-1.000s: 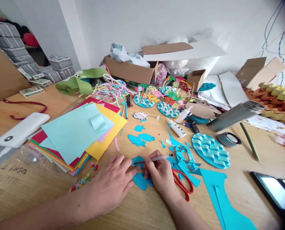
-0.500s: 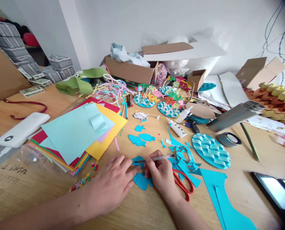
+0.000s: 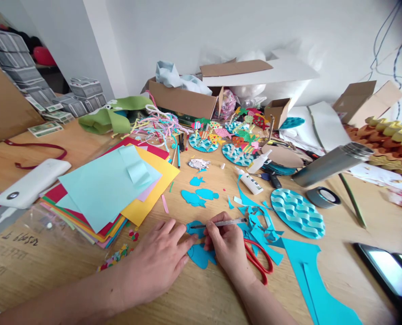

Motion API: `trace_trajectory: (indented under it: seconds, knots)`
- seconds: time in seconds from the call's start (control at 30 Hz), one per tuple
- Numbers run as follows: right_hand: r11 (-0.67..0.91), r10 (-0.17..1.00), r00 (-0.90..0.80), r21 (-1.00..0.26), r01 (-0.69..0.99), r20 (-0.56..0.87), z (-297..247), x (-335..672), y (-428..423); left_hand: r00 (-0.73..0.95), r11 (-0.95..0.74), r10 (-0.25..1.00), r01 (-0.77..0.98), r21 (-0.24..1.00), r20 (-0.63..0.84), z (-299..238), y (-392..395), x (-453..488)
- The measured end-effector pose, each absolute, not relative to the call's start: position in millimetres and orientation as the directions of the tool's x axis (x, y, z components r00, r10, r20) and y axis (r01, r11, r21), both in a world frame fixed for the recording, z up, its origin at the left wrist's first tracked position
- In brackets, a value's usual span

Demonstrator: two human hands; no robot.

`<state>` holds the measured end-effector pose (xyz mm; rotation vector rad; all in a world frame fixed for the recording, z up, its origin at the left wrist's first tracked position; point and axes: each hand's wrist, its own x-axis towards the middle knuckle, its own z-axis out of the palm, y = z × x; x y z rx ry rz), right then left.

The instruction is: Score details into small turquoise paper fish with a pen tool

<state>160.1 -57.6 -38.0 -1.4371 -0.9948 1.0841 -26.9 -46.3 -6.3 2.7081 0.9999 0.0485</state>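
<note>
Two blue paper fish lie side by side between my hands, the nearer paper fish (image 3: 201, 257) showing a drawn curve near its head. My left hand (image 3: 165, 253) rests flat, fingers stretched out, with its fingertips on the edge of the farther paper fish (image 3: 194, 225). In my right hand (image 3: 226, 239) a clear pen (image 3: 226, 223) is pinched, its tip at that farther fish. Red-handled scissors (image 3: 260, 259) lie against my right wrist, their blades hidden. Beyond my hands are several smaller blue fish cutouts (image 3: 206, 194).
Blue paper scraps (image 3: 261, 223) and a large blue offcut (image 3: 317, 275) lie to the right, near a wavy-topped disc (image 3: 297, 212). A steel flask (image 3: 332, 163) stands tilted behind. Coloured paper sheets (image 3: 102, 185) are stacked left; glue bottles (image 3: 250, 181) lie farther back.
The pen's tip has shifted slightly to the right over the farther blue fish. My left hand keeps its place.
</note>
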Motion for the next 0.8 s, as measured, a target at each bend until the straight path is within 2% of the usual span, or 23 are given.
trace_trajectory:
  seconds: [0.8]
  knots:
    - [-0.124, 0.962, 0.247, -0.992, 0.015, -0.116, -37.5, 159.6, -57.5, 0.772, -0.741, 0.632, 0.629, 0.237, -0.073, -6.9, -45.6, -26.9]
